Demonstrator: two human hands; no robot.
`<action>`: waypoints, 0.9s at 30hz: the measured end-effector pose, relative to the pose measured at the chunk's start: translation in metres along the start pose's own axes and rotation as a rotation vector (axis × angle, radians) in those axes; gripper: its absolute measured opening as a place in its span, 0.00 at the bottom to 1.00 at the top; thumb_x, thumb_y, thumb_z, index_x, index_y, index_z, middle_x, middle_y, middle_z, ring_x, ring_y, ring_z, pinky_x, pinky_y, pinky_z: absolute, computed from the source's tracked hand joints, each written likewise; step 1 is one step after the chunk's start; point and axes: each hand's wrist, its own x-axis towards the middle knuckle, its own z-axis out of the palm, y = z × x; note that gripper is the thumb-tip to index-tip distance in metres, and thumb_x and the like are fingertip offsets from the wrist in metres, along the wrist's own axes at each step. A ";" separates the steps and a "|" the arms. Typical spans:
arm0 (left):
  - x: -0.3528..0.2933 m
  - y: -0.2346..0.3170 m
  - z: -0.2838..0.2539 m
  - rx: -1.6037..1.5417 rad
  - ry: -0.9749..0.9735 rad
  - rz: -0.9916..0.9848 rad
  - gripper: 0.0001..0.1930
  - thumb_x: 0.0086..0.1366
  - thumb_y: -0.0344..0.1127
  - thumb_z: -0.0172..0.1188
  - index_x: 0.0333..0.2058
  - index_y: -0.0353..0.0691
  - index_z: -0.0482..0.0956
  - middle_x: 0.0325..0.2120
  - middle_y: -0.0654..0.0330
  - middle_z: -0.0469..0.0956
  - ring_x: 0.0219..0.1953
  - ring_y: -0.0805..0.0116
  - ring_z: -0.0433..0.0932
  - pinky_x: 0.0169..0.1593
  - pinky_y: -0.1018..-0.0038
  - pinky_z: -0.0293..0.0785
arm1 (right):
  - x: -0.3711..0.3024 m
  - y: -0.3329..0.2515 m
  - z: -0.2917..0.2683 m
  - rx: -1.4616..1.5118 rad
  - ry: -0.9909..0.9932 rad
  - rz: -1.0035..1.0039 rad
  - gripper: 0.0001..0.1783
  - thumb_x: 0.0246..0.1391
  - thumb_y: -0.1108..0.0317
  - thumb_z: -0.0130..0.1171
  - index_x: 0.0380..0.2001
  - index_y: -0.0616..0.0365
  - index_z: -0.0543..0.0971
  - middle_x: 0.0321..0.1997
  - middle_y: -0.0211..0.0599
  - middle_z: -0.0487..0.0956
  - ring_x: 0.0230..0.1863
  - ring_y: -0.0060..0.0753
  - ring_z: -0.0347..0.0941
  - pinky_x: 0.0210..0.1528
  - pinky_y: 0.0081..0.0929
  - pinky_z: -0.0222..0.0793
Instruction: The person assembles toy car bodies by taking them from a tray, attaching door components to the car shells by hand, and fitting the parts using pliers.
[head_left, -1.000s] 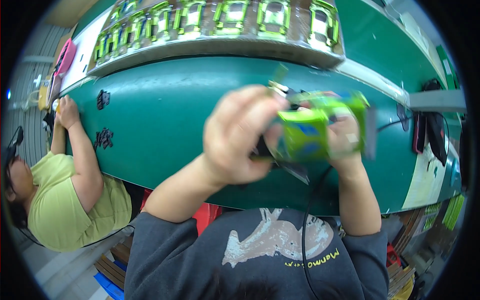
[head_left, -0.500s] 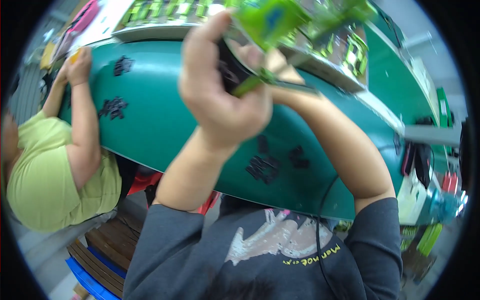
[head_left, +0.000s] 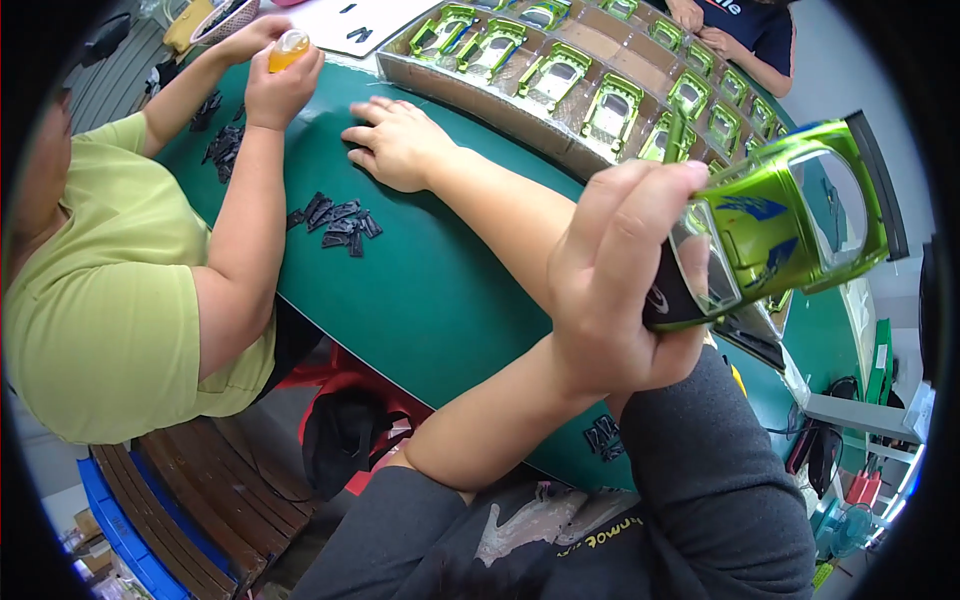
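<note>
My left hand (head_left: 630,290), raised over the table at the right, is closed round one end of a green toy car body (head_left: 775,230). The shell is glossy, with blue decals, clear windows and a black spoiler (head_left: 878,185) at its far end. Below the left hand my right arm crosses to the left. My right hand (head_left: 400,145) is palm down at the green tabletop (head_left: 400,270), fingers spread, holding nothing I can see. Between it and me lies a pile of small black parts (head_left: 345,222). More black parts (head_left: 605,438) lie near the front edge, partly behind my arms.
A long cardboard tray (head_left: 450,90) of green car shells spans the far side. At the left, a person in a light green shirt (head_left: 120,310) holds a clear-and-orange bottle-like thing (head_left: 288,50). Another person's hands (head_left: 715,35) are beyond the tray. A wooden bench (head_left: 200,490) stands lower left.
My left hand has moved right and down with the green toy car body. My right hand has come out from behind it, reaching left over the table. The view has shifted left.
</note>
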 end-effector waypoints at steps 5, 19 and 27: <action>0.002 -0.017 0.002 0.221 -0.124 0.153 0.26 0.55 0.29 0.63 0.52 0.22 0.71 0.44 0.48 0.78 0.42 0.65 0.78 0.50 0.74 0.73 | -0.032 -0.003 -0.039 -0.242 -0.098 -0.051 0.25 0.59 0.52 0.49 0.58 0.43 0.70 0.65 0.45 0.66 0.64 0.34 0.65 0.64 0.27 0.61; -0.044 -0.021 0.028 0.040 -0.303 -0.063 0.19 0.60 0.23 0.62 0.50 0.30 0.73 0.37 0.56 0.79 0.36 0.73 0.78 0.41 0.79 0.74 | -0.176 0.027 -0.177 -0.779 0.054 -0.399 0.14 0.58 0.67 0.57 0.47 0.56 0.80 0.56 0.42 0.78 0.62 0.49 0.69 0.63 0.42 0.66; -0.056 -0.024 0.027 0.148 -0.374 -0.156 0.19 0.60 0.24 0.64 0.50 0.30 0.73 0.37 0.57 0.79 0.37 0.73 0.78 0.43 0.78 0.75 | -0.238 0.012 -0.203 -0.432 0.348 -0.149 0.12 0.55 0.72 0.62 0.43 0.59 0.81 0.53 0.42 0.78 0.58 0.43 0.72 0.60 0.34 0.68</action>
